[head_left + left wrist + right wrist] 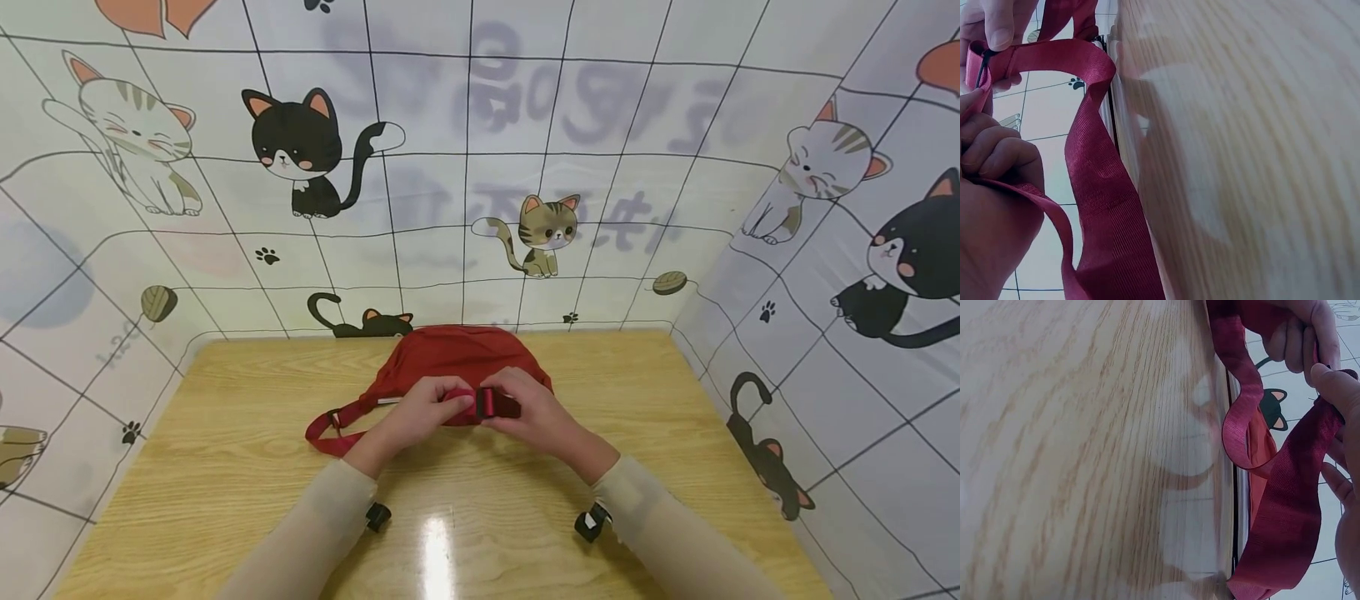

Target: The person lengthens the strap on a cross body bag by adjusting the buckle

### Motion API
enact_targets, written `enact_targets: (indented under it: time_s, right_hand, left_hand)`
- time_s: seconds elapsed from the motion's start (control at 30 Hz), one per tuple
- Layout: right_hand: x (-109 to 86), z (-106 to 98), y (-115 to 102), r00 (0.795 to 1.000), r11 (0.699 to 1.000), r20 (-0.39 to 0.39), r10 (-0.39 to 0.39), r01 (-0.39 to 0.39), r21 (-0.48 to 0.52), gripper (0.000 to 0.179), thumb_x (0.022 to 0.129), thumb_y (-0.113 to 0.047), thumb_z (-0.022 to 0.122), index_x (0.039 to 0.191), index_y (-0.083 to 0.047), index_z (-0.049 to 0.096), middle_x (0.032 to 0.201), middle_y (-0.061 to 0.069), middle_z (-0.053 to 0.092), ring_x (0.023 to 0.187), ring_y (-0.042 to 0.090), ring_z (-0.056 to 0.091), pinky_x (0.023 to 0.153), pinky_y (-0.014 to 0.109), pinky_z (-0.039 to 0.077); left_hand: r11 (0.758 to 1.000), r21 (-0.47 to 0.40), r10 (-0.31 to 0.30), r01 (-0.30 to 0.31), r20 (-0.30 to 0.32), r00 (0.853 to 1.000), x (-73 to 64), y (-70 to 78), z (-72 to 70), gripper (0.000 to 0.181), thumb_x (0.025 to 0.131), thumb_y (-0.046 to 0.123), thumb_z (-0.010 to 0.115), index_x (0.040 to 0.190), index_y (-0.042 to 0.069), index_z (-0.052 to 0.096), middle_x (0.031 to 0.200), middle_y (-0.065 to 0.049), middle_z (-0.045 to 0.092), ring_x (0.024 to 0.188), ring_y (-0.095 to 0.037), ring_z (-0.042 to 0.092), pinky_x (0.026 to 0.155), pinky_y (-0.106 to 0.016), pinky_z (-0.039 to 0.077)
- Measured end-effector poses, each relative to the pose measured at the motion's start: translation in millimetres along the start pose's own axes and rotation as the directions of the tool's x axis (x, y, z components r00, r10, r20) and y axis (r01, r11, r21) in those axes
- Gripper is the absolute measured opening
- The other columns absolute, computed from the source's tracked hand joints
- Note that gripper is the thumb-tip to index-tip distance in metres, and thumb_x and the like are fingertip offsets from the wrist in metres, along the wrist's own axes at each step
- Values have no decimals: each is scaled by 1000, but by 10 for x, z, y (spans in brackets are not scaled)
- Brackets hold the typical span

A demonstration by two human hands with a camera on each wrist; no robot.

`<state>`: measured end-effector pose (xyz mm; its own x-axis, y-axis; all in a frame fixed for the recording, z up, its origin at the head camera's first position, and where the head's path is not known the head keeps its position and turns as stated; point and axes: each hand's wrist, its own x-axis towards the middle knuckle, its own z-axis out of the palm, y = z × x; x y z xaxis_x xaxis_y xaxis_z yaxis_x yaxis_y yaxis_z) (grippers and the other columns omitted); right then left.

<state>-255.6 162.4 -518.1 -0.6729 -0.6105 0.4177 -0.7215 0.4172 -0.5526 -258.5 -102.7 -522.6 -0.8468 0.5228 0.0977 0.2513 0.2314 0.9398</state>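
Observation:
A red waist bag lies at the back of the wooden table, partly hidden behind both hands. My left hand pinches its red strap between thumb and curled fingers, in front of the bag. Close beside it, my right hand grips the strap at a black slider buckle. From the right wrist view, a wide length of strap hangs down from the right hand's thumb and fingers. To the left, a loop of strap with another black slider rests on the table.
Behind the table hangs a white gridded cloth printed with cartoon cats, and it also covers both sides. A black wrist device is on the left sleeve, another on the right.

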Motion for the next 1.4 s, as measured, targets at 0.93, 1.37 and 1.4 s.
enact_targets:
  time_s: [0.93, 1.37, 1.4]
  right_hand:
    - [20, -9, -2, 998, 998, -11, -60, 59, -10, 58, 85, -13, 98, 134, -19, 68, 127, -5, 68, 121, 15, 60, 101, 38, 56]
    - [-13, -5, 17, 998, 999, -36, -51, 51, -18, 57, 86, -17, 99, 135, -19, 69, 124, -6, 68, 117, 14, 60, 97, 37, 57]
    - [-19, -4, 23, 998, 998, -38, -52, 51, -20, 58, 86, -17, 99, 135, -19, 69, 123, -6, 67, 116, 14, 60, 97, 37, 57]
  left_hand:
    - [999, 38, -22, 22, -1, 1000, -5, 32, -2, 11, 112, 18, 68, 115, 17, 79, 92, 2, 68, 88, -16, 60, 75, -28, 50]
    - [992, 117, -39, 41, -28, 999, -70, 52, -48, 13, 111, 20, 71, 123, 20, 73, 98, 0, 69, 90, -19, 60, 76, -31, 48]
    - [991, 126, -41, 44, -31, 999, -82, 45, -62, 11, 110, 20, 71, 121, 20, 75, 97, 1, 69, 89, -18, 59, 75, -31, 48]
